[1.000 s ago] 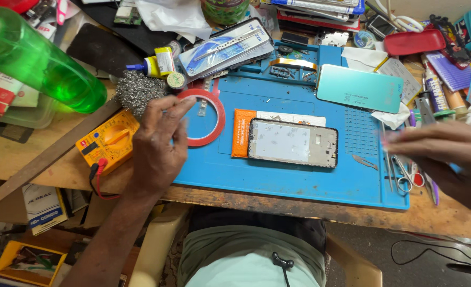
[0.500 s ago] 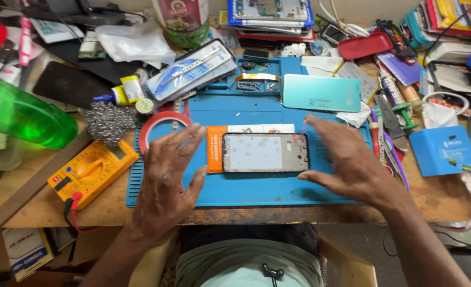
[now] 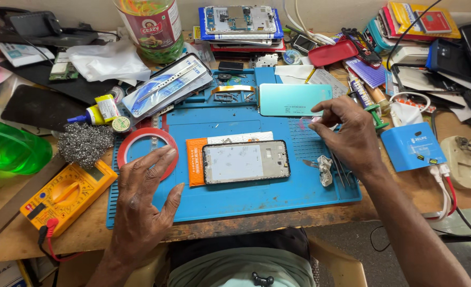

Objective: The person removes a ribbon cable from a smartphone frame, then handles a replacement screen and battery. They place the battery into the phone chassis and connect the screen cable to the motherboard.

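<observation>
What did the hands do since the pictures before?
The right hand lifted off the blue mat beside the phone frame and moved up toward the pale green back cover, fingers pinched. The left hand stayed flat on the mat by the red tape ring. The phone frame and yellow multimeter stayed put.

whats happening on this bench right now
A person sits at a cluttered repair bench with an opened phone frame lying on a blue work mat. Their left hand rests flat on the mat beside a red tape roll. Their right hand hovers, fingers pinched, just below a teal phone back cover, above tweezers.
</observation>
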